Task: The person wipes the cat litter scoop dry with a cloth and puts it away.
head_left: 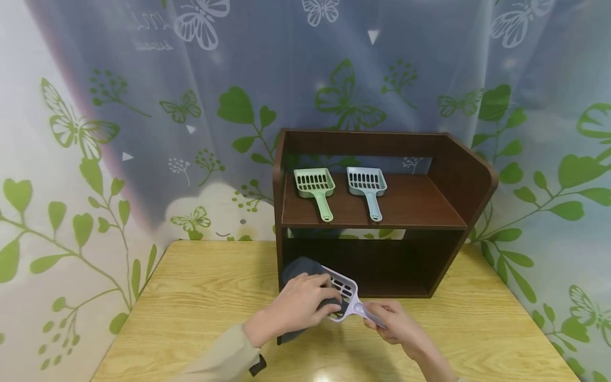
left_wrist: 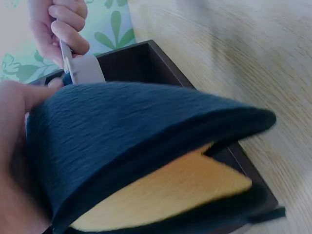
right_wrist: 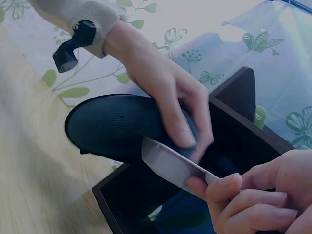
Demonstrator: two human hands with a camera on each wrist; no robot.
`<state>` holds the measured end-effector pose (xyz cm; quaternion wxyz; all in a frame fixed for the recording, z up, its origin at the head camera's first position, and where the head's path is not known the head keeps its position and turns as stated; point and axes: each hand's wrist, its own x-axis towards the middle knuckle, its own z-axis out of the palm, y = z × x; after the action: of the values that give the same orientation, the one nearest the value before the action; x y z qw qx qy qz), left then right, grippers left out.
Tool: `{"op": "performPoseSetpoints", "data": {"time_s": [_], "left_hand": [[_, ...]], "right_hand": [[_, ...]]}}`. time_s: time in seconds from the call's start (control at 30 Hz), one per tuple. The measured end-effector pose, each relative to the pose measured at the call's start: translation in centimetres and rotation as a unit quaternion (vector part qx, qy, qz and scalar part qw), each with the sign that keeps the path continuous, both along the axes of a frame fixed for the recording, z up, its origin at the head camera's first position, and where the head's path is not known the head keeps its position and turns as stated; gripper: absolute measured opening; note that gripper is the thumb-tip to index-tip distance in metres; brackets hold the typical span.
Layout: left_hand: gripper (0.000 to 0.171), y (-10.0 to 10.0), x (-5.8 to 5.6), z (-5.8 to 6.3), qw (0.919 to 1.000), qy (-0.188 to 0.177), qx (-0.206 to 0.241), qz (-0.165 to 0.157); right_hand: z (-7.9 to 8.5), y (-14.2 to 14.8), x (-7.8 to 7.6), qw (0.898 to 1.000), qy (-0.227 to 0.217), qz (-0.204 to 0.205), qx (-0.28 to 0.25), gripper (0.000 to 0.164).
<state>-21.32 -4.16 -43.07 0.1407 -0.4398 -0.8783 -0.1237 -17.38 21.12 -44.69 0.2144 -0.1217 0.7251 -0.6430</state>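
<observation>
My left hand (head_left: 298, 302) holds a dark blue cloth (head_left: 299, 269) against the slotted head of a pale purple litter scoop (head_left: 357, 307). The thumb and fingers curl over the scoop's near edge with the cloth bunched between. In the left wrist view the cloth (left_wrist: 136, 117) hangs folded, its yellow inner side showing. My right hand (head_left: 393, 323) grips the scoop's handle, fingers wrapped round it. The right wrist view shows the scoop (right_wrist: 170, 165) tilted, its head partly covered by the cloth. Both hands are above the table in front of the shelf's lower left corner.
A dark brown two-level shelf (head_left: 470, 175) stands on the wooden table (head_left: 205, 297). On its upper level a green litter scoop (head_left: 322, 204) and a light blue litter scoop (head_left: 372, 204) lie side by side, handles forward. Behind hangs a leaf-and-butterfly curtain (head_left: 267, 58).
</observation>
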Motion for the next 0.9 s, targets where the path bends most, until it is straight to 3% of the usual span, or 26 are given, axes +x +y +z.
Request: {"op": "performPoseSetpoints", "data": {"time_s": [0.17, 0.33, 0.47, 0.63, 0.77, 0.9], "left_hand": [[0.018, -0.6, 0.3, 0.1, 0.9989, 0.003, -0.033, -0.032], [0.017, -1.5, 0.2, -0.1, 0.9959, 0.069, -0.048, -0.034], [0.014, -2.8, -0.5, -0.4, 0.9924, 0.115, -0.038, -0.022], [0.012, -4.4, -1.2, -0.6, 0.9900, 0.141, 0.007, -0.005], [0.012, -4.8, -1.2, -0.8, 0.9876, 0.151, 0.035, -0.022], [0.014, -4.4, -1.0, -1.1, 0.9848, 0.170, 0.026, -0.026]], "right_hand": [[0.0, 0.7, -0.2, 1.000, 0.002, 0.013, -0.006, 0.029], [-0.1, 1.0, 0.0, 1.000, -0.002, 0.013, -0.003, 0.029], [-0.3, 1.5, 0.1, 1.000, -0.010, 0.011, 0.002, 0.027], [-0.1, 2.4, 0.3, 1.000, -0.011, 0.002, 0.010, 0.029], [0.1, 2.8, 0.6, 1.000, -0.012, 0.008, 0.006, 0.031], [0.1, 2.6, 0.7, 1.000, -0.008, 0.007, 0.005, 0.029]]}}
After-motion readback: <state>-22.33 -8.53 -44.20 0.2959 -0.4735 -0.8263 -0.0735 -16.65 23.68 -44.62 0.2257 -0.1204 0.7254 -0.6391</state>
